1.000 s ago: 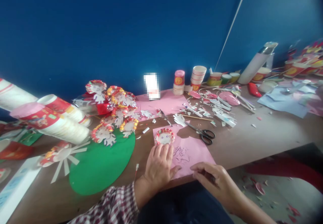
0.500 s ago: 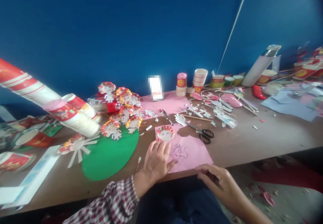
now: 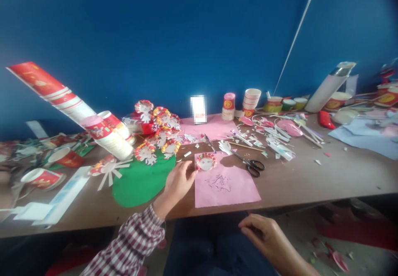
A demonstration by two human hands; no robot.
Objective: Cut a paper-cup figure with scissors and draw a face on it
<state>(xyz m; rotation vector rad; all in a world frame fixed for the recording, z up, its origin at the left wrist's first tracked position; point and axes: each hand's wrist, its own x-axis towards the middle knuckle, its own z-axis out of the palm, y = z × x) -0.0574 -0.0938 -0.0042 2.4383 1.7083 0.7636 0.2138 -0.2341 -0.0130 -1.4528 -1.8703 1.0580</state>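
My left hand [image 3: 178,181] rests on the table at the left edge of a pink paper sheet [image 3: 205,197], fingers stretched out, thumb towards the sheet. Close to its fingertips, on the sheet, lies a small round paper face [image 3: 207,164] with a red and white beaded-looking rim and two drawn eyes. Dark scribbled pen lines [image 3: 220,182] show below the face. My right hand [image 3: 263,230] hovers in front of the table edge, its fingers curled together; whether something small is between them is hidden. Black-handled scissors [image 3: 255,168] and a white paper hand cutout [image 3: 224,147] lie beyond the sheet.
Several similar paper figures [image 3: 146,151] cluster by a green sheet [image 3: 139,184]. Stacked paper cups [image 3: 108,137] lean at the left; more cups [image 3: 251,97] stand against the blue wall. Paper scraps [image 3: 273,137], a craft knife [image 3: 210,142] and a stick [image 3: 247,146] lie around.
My left hand has slid left off the pink sheet, uncovering more of it. My right hand has drawn slightly away from the table edge. The view has shifted a little to the left.
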